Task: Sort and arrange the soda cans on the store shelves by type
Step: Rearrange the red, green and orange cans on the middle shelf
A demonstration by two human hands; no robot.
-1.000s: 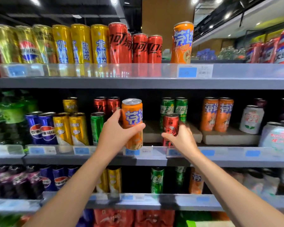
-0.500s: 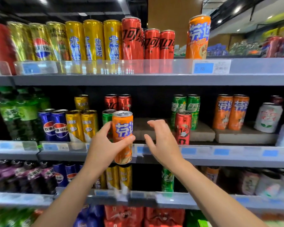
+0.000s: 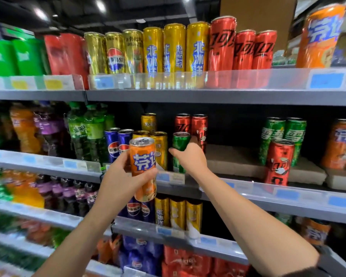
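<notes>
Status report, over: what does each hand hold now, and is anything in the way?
Left hand grips orange can, off the shelf. Right hand grips green can on middle shelf. Yellow cans stand close beside it.

We face grey metal store shelving (image 3: 208,96), its tiers running across our view, each front edge carrying a clear plastic strip (image 3: 248,77) with blue price labels (image 3: 327,80); at ten o'clock the labels (image 3: 53,83) are yellow. The back of the middle tier is dark. Toward twelve o'clock we see a black ceiling (image 3: 148,9) with bright spot lights (image 3: 100,5), and at one o'clock a tall brown panel (image 3: 258,15) rises behind the top tier. The edges of our view are blurred
</notes>
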